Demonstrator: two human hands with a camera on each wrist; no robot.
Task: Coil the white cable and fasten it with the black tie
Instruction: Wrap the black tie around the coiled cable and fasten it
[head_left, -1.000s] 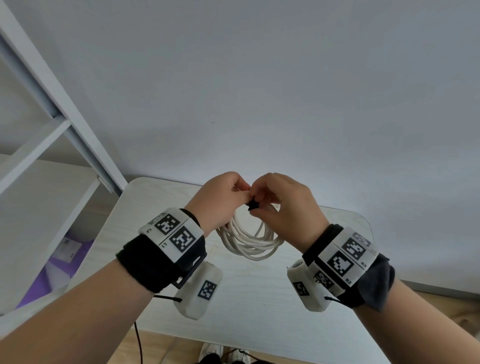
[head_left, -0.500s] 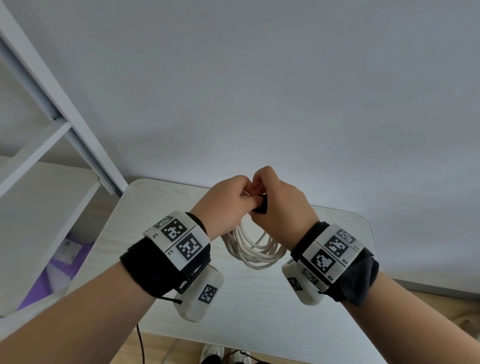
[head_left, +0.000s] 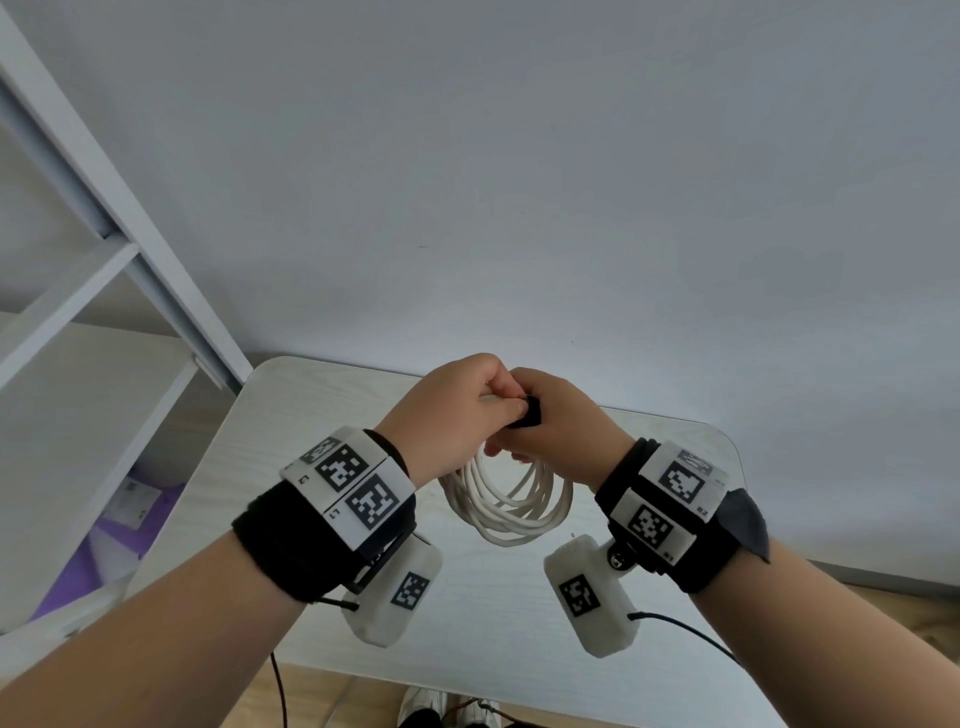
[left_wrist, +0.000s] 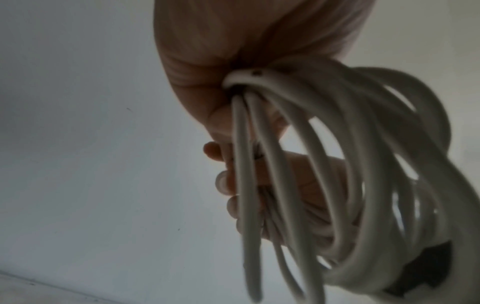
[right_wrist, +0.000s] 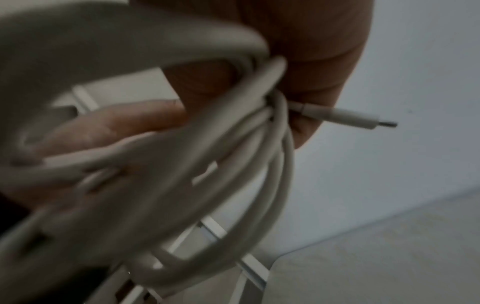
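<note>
Here, a small desk (head_left: 322, 467) with a pale wood-look top and round corners stands against a plain grey-white wall (head_left: 519, 182). Its far edge touches the wall. Past the left edge of the desk there is a white shelf frame (head_left: 130, 249), and low down in it sits something purple (head_left: 104, 545). Under the near edge of the desk you can see a light wood floor (head_left: 332, 701) and the tips of shoes (head_left: 447, 712).

Both hands are up in the air over the far half of the desk, close together and touching. The white cable (head_left: 506, 499) is wound into a bunch of round loops. The loops hang down from the hands and do not touch the desk. The loops are loose and a bit uneven, some wider than others.

The left hand (head_left: 457, 410) is curled tight around the top of the loops, and in the left wrist view the strands come out of the fist side by side. The right hand (head_left: 561, 431) has its fingers curled too, and pinches the black tie (head_left: 527, 415) at the top of the bunch, right beside the left thumb. Only a small dark bit of the tie shows.

In the right wrist view one end of the cable, a white plug (right_wrist: 348, 117) with a metal tip, sticks out sideways past the hand.
</note>
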